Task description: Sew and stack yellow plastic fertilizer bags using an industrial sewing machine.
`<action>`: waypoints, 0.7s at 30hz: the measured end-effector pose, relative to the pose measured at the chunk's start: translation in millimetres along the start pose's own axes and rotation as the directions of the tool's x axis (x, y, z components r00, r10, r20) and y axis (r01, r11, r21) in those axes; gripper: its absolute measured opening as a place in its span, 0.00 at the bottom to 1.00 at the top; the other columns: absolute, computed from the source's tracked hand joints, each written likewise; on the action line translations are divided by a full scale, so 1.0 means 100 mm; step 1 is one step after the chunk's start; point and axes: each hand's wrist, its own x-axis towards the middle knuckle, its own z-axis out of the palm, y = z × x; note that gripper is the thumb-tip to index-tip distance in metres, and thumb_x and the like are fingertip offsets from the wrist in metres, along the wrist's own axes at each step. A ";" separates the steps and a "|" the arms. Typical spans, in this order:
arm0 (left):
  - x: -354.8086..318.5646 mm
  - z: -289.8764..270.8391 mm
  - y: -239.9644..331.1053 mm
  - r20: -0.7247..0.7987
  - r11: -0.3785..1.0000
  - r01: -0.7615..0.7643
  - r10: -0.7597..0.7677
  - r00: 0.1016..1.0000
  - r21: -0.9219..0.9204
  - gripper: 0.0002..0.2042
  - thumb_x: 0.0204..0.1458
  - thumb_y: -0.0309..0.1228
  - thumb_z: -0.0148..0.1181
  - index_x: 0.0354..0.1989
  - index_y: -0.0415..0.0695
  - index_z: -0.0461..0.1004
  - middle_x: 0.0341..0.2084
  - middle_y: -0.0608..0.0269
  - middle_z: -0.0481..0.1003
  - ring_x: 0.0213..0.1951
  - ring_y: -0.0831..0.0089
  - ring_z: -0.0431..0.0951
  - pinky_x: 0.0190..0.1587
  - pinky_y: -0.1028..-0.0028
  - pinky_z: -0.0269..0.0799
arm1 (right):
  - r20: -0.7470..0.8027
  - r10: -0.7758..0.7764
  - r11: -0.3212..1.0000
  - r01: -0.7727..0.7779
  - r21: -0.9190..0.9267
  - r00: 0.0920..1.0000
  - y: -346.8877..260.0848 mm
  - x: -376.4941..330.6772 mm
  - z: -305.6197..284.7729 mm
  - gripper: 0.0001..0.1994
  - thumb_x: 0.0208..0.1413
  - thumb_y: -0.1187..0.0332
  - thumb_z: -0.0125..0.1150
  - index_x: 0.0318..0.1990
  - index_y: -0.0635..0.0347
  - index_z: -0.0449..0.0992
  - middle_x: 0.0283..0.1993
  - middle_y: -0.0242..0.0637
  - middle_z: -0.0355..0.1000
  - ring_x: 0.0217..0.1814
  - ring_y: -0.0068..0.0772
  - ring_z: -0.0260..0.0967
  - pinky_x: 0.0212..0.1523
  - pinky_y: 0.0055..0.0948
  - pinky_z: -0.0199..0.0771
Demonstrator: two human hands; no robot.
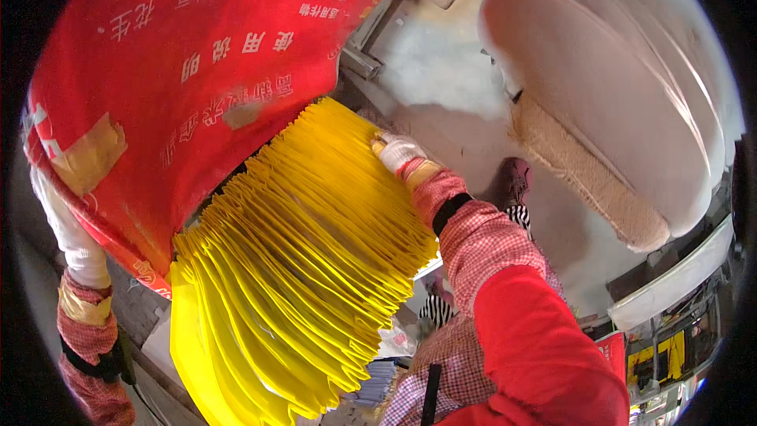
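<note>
Your red sack [197,71] fills the upper left, the fanned stack of yellow bags [300,268] against it. Your left hand [71,237] grips the sack's edge; your right hand [398,151] clasps the stack's top.

A packaging workshop (industrial, dusty): stacked yellow bags [307,268], a red printed sack [197,55], concrete floor [457,134].

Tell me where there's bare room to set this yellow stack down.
Bare pale floor lies between the fanned yellow sheet stack and the rolled tan mat. Lower left is crowded by the red printed sack and stack.
</note>
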 end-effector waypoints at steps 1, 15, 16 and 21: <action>-0.02 0.01 0.03 -0.001 1.000 0.005 -0.005 1.000 0.005 0.24 0.61 0.43 0.36 0.62 0.43 0.52 0.57 0.55 0.61 0.56 0.64 0.64 0.59 0.64 0.59 | 0.027 0.015 1.000 -0.014 -0.014 1.000 -0.04 0.03 0.02 0.29 0.55 0.45 0.38 0.59 0.50 0.62 0.62 0.40 0.60 0.63 0.44 0.57 0.62 0.38 0.55; -0.39 -0.09 -0.27 0.034 0.688 0.405 -0.485 0.874 -0.603 0.27 0.60 0.49 0.32 0.62 0.45 0.52 0.54 0.50 0.64 0.54 0.57 0.67 0.58 0.58 0.59 | -0.022 -0.009 0.998 0.011 0.065 1.000 -0.22 0.24 -0.12 0.29 0.51 0.47 0.48 0.59 0.50 0.62 0.58 0.49 0.63 0.58 0.49 0.62 0.58 0.38 0.60; -0.42 -0.07 -0.29 0.027 0.685 0.409 -0.495 0.869 -0.603 0.27 0.60 0.49 0.32 0.62 0.45 0.52 0.54 0.50 0.64 0.54 0.57 0.67 0.58 0.58 0.59 | -0.001 0.015 0.998 -0.015 0.058 1.000 -0.19 0.25 -0.15 0.30 0.51 0.46 0.48 0.59 0.50 0.61 0.57 0.49 0.63 0.58 0.49 0.62 0.58 0.38 0.60; -0.44 -0.14 -0.28 0.096 0.604 0.435 -0.510 0.855 -0.668 0.27 0.60 0.50 0.32 0.61 0.44 0.52 0.54 0.50 0.64 0.54 0.57 0.66 0.58 0.58 0.58 | 0.286 0.130 0.988 -0.101 -0.115 0.949 -0.36 0.41 -0.16 0.38 0.51 0.34 0.31 0.57 0.56 0.64 0.57 0.52 0.62 0.61 0.50 0.58 0.60 0.41 0.55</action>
